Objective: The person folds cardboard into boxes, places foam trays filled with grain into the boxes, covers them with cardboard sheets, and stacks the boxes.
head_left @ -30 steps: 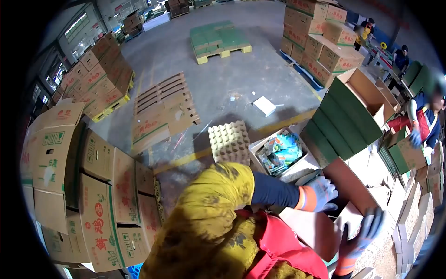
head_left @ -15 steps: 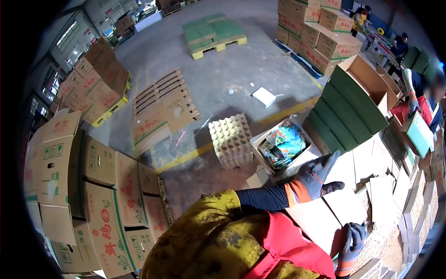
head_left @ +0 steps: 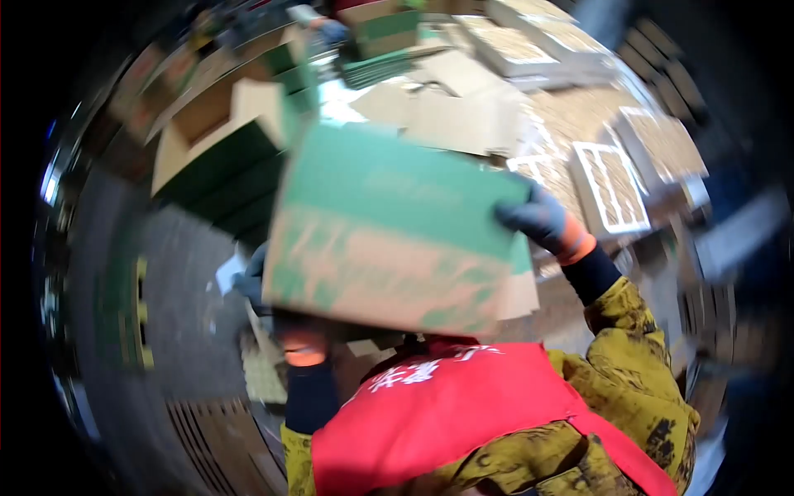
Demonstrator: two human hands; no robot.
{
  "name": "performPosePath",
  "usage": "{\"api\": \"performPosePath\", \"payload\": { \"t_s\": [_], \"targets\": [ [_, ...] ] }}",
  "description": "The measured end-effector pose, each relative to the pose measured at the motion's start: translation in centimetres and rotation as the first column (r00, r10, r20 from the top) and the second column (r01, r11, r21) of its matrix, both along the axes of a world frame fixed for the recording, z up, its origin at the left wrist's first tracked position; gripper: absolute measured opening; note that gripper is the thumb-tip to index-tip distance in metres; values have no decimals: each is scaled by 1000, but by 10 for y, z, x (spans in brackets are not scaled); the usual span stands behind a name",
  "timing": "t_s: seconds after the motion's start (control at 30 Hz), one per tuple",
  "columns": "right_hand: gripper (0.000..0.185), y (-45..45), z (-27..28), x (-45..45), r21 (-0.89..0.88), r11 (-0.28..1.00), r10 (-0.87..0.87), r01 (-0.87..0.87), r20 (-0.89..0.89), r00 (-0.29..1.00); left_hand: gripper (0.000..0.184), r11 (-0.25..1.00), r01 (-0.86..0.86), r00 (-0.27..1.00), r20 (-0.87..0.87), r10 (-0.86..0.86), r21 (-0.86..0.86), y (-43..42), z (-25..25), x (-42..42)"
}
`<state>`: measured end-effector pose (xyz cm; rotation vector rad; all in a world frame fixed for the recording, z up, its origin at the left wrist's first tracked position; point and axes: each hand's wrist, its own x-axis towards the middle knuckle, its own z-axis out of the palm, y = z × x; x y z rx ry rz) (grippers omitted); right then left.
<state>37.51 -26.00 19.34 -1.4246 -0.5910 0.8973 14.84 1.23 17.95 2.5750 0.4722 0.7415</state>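
A person in a stained yellow jacket (head_left: pixel 645 384) and a red apron (head_left: pixel 463 422) with white lettering holds up a green-and-brown cardboard box (head_left: pixel 397 240) in 2 gloved hands, just in front of the chest and tilted a little, its right side lower along the top edge. The left hand (head_left: pixel 252 281), partly hidden by the box, is bent around the lower left side; the right hand (head_left: pixel 533 217) is partly closed over the right edge, its fingers against the green face. (Both gloves are gray with orange cuffs, and blur softens the box's printed face.) Beyond the box, a work surface carries loose cardboard sheets (head_left: pixel 463 116) and, farther right, shallow trays (head_left: pixel 612 186) with tan contents, too blurred to identify. At left stands an open box (head_left: pixel 219 157) with dark green sides. Near the top, a co-worker's gloved hand (head_left: pixel 333 31) is beside another green box (head_left: pixel 380 31), with a stack of green cardboard (head_left: pixel 372 72) just below it in view. A slatted wooden pallet (head_left: pixel 219 442) lies on the gray floor (head_left: pixel 186 331) at lower left.
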Motion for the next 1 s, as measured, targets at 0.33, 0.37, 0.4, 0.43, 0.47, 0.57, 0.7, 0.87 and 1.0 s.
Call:
{"api": "performPosePath", "payload": {
  "t_s": [0.33,0.37,0.4,0.43,0.47,0.57,0.7,0.87,1.0],
  "targets": [
    [47,-58,-66,-97,103,976,-216,191,569,793,55,705,237,963,66,-261,-668,30,-55,35],
    [54,-74,-79,-92,151,902,-429,404,414,803,55,662,196,974,62,-220,-723,32,-63,34],
    [62,-104,-97,-65,181,759,-646,625,328,690,56,617,153,983,57,-172,-772,38,-77,28],
    [70,-135,-114,-37,206,543,-836,814,219,502,56,572,109,991,45,-125,-813,40,-85,27],
    [78,-165,-130,-10,219,300,-953,929,113,281,54,632,88,995,38,-93,-770,35,-87,30],
    [85,-237,-175,60,-70,-29,-967,997,-251,-46,47,809,51,999,44,-32,-586,23,-95,29],
    [74,-255,-189,102,189,88,-934,978,-326,147,46,803,64,998,36,-53,-592,16,-82,36],
    [62,-258,-169,62,414,-17,-945,910,-304,121,43,677,20,999,47,21,-736,7,-79,38],
    [50,-252,-131,43,422,209,-873,882,-326,363,48,919,27,1000,16,-23,-393,12,-93,39]
  ]
}}
